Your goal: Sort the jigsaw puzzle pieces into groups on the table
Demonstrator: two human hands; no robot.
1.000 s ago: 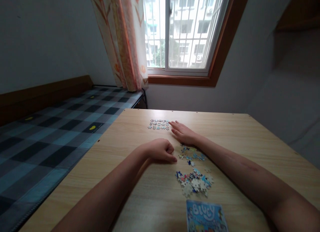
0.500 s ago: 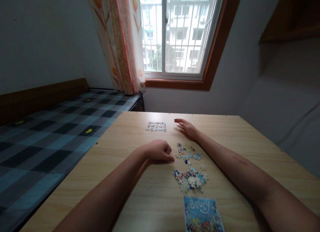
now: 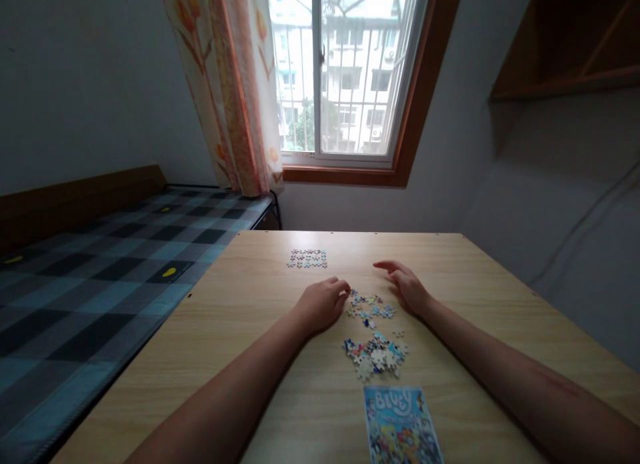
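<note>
From my remote feed: landmark is the blue Bluey card (image 3: 401,427), lying flat on the wooden table (image 3: 215,364) near its front edge. Heaped puzzle pieces (image 3: 380,359) sit just beyond the card, several with pale backs up. Farther beyond it, past a small dark-blue piece (image 3: 369,323), are spread-out pieces (image 3: 375,309), lying flat. Farthest from the card and off to its left, more pieces form a small rectangular layout (image 3: 307,258). My left hand (image 3: 324,306), beyond the card and to its left, has fingers bent, tips right at the near-left side of the spread; can't tell if a piece is pinched. My right hand (image 3: 411,289), beyond the card and slightly right, is released, index finger stretched leftward, no piece visible in it. Checked bed (image 3: 155,251) left of the card; window (image 3: 345,84) far beyond it.
</note>
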